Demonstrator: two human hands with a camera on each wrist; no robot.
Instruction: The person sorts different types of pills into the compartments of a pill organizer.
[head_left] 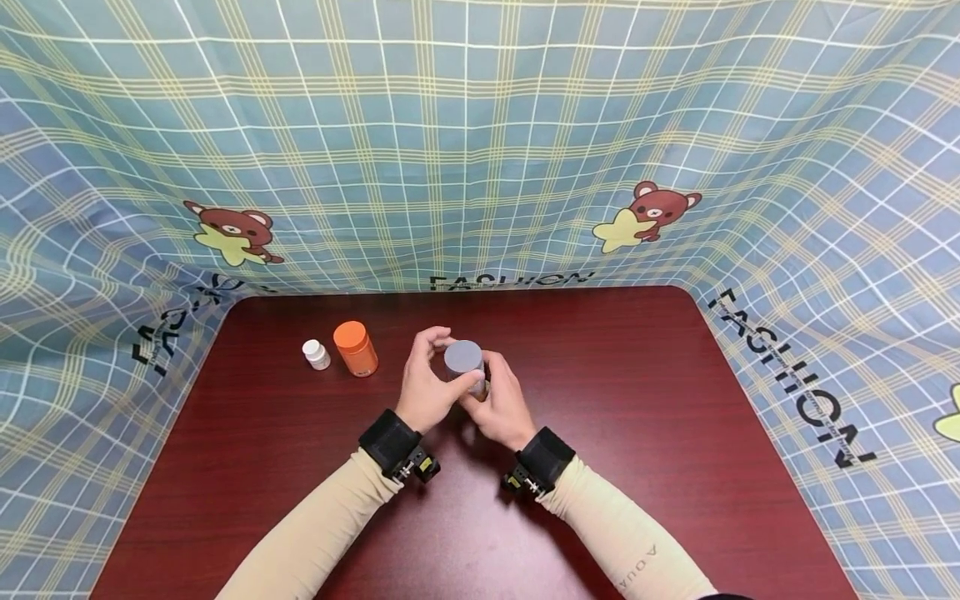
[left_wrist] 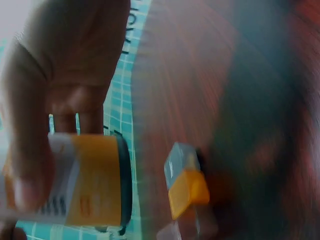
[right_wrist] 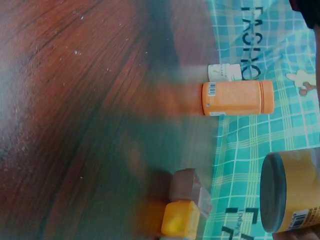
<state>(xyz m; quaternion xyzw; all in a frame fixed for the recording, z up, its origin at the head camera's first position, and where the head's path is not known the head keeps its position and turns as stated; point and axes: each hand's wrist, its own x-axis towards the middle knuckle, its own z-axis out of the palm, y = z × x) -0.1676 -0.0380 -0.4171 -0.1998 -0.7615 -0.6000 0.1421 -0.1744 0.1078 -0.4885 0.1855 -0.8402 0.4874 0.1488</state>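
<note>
Currently: jar (head_left: 464, 357) between left hand (head_left: 427, 392) and right hand (head_left: 506, 408), both hands part-closed round it, neither nearer; left thumb across its near face. Long axis roughly upright, grey end up, dark end above worktop (head_left: 615, 375).

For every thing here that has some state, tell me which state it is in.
White bottle: upright on the table, cap on.
Orange bottle: upright on the table, cap on.
Grey-topped container: roughly upright, held off the table.
Left hand: gripping the container.
Right hand: gripping the container.
Yellow piece: on the table, against a greyish piece; whether joined, unclear.
</note>
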